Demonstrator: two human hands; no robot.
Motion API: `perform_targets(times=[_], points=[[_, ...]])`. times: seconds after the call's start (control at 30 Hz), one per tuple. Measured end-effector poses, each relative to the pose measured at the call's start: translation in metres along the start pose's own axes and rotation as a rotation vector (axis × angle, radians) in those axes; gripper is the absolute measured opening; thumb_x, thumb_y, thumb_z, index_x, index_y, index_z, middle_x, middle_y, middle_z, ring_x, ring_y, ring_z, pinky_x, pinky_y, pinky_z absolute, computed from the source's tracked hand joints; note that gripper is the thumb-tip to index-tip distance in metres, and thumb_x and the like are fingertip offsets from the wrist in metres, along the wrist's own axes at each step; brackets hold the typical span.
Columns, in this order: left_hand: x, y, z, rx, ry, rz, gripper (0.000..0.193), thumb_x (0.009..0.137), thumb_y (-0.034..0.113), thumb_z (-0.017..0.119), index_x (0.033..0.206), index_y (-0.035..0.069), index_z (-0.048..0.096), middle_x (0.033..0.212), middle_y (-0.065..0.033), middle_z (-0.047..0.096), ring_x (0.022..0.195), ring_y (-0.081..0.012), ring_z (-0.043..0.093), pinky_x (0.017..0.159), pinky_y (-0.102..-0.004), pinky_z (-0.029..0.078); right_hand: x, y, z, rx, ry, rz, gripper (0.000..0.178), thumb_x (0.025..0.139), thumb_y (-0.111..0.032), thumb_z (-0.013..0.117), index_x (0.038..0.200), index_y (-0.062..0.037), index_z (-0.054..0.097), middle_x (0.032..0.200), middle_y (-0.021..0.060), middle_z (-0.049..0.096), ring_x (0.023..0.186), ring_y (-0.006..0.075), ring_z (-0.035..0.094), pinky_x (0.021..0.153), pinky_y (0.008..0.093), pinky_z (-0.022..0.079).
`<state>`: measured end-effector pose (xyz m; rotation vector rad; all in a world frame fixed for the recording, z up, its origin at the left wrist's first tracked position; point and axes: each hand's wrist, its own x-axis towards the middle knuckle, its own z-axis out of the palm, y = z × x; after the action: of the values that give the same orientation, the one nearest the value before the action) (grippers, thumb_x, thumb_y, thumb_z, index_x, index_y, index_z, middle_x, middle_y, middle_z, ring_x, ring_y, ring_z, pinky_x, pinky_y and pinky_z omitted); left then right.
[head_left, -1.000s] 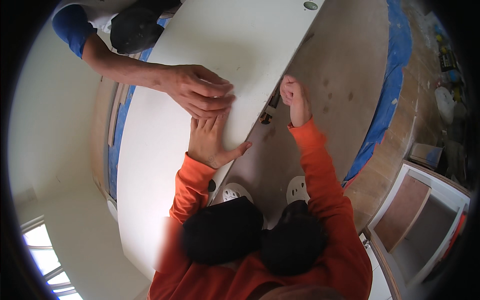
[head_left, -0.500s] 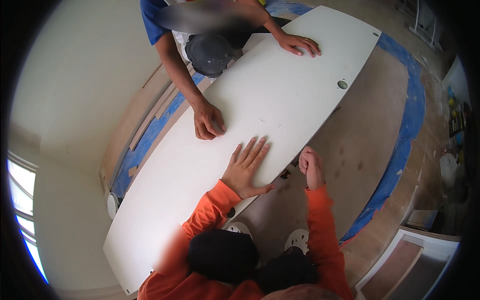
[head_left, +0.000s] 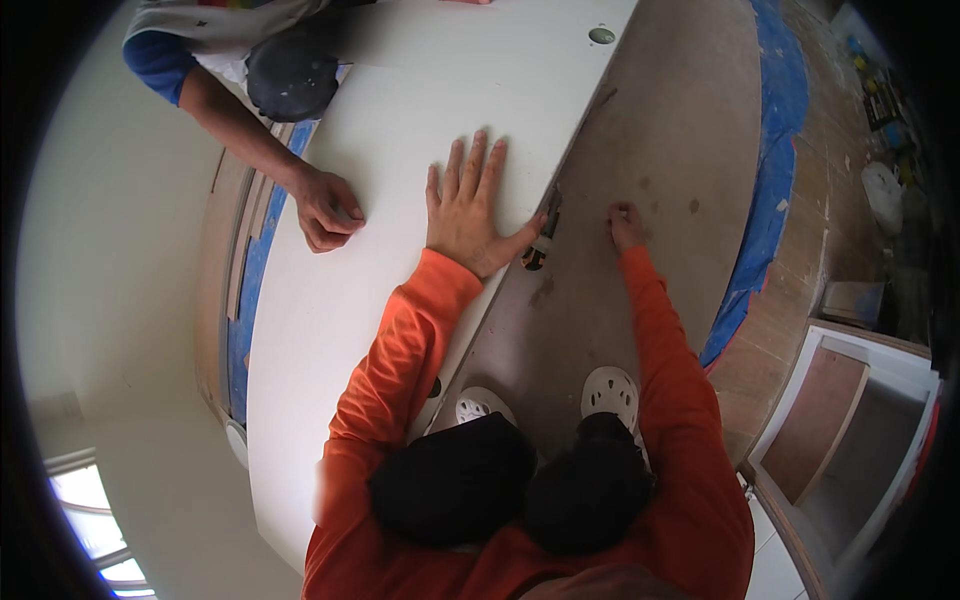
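Note:
A long white panel (head_left: 400, 180) with round holes along its edge lies in front of me. My left hand (head_left: 468, 205) presses flat on it, fingers spread and thumb at the near right edge. My right hand (head_left: 624, 225) is stretched out over the floor to the right of the panel, its fingers curled; what they hold, if anything, is hidden. Between my hands, at the panel's edge, a black and yellow cutter knife (head_left: 535, 252) lies partly hidden by my left thumb and the panel. Across from me, a co-worker's hand (head_left: 330, 208) rests on the panel with bent fingers.
Brownish sheeting (head_left: 680, 130) covers the floor, bordered by blue film (head_left: 775, 170). A white open cabinet box (head_left: 815, 350) stands at the right, with tools and bags (head_left: 880, 190) beyond it. My white clogs (head_left: 610, 395) are below the panel's edge.
The view has shifted, so the panel and co-worker appear farther up and left. My right hand has reached farther forward over the floor. My left hand stays flat on the panel.

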<state>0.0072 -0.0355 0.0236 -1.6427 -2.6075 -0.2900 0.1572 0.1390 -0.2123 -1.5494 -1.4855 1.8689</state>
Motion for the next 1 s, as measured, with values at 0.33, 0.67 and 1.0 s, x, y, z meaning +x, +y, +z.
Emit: perform_targets(times=[0.33, 0.67, 1.0], points=[[0.024, -0.004, 0.007, 0.105, 0.016, -0.005, 0.091, 0.082, 0.058, 0.057, 0.152, 0.012, 0.022, 0.157, -0.0139, 0.021, 0.145, -0.0366, 0.015, 0.114, -0.0584, 0.011, 0.089, -0.06, 0.125, -0.433, 0.078, -0.163, 0.044, 0.088, -0.032, 0.06, 0.114, 0.002, 0.051, 0.109, 0.0257, 0.064, 0.104, 0.0415, 0.062, 0.09, 0.0459, 0.049], [0.037, 0.013, 0.015, 0.073, 0.023, 0.08, 0.093, 0.082, 0.062, 0.054, 0.153, 0.012, 0.02, 0.157, -0.0155, 0.021, 0.145, -0.039, 0.016, 0.113, -0.0606, 0.012, 0.14, -0.049, 0.08, -0.105, -0.104, 0.032, 0.049, 0.079, -0.014, 0.07, 0.117, 0.0018, 0.042, 0.103, 0.0182, 0.064, 0.084, 0.0333, 0.069, 0.071, 0.041, 0.057], [0.026, -0.003, 0.015, -0.006, 0.11, 0.248, 0.074, 0.082, 0.054, 0.058, 0.148, 0.03, 0.035, 0.154, -0.0171, 0.028, 0.142, -0.0412, 0.021, 0.111, -0.0639, 0.015, -0.059, -0.17, -0.069, -0.107, -0.041, -0.527, 0.03, 0.092, -0.013, 0.057, 0.112, -0.0065, 0.036, 0.099, 0.0112, 0.068, 0.084, 0.0209, 0.067, 0.072, 0.0365, 0.055]])
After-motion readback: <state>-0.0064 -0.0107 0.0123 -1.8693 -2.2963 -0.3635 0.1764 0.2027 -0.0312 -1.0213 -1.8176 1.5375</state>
